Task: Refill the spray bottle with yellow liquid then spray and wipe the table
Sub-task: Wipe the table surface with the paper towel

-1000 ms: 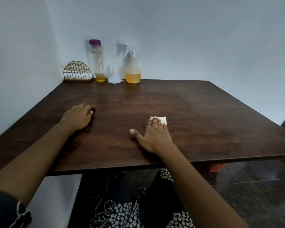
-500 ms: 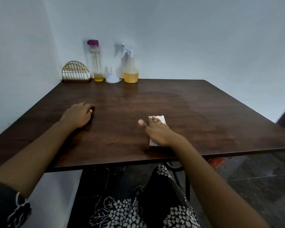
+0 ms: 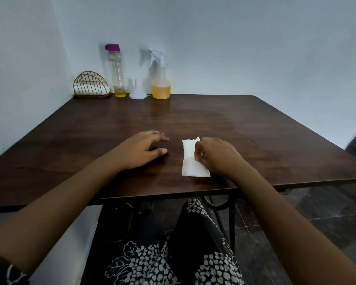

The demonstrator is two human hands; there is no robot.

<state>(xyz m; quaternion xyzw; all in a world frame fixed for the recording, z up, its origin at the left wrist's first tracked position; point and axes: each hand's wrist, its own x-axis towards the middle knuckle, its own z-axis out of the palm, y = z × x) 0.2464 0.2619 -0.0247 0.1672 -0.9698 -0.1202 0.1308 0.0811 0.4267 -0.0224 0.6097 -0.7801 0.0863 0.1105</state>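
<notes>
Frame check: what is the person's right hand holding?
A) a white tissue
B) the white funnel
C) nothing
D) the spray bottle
A: the right hand pinches the white tissue on the table, while the spray bottle and white funnel stand untouched at its far edge.

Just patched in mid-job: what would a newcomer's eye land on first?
The white tissue near the front edge of the table, pinched by the right hand, with the left hand open beside it. Then the back-left corner: the spray bottle holding yellow liquid, a white funnel and a purple-capped bottle nearly empty.
</notes>
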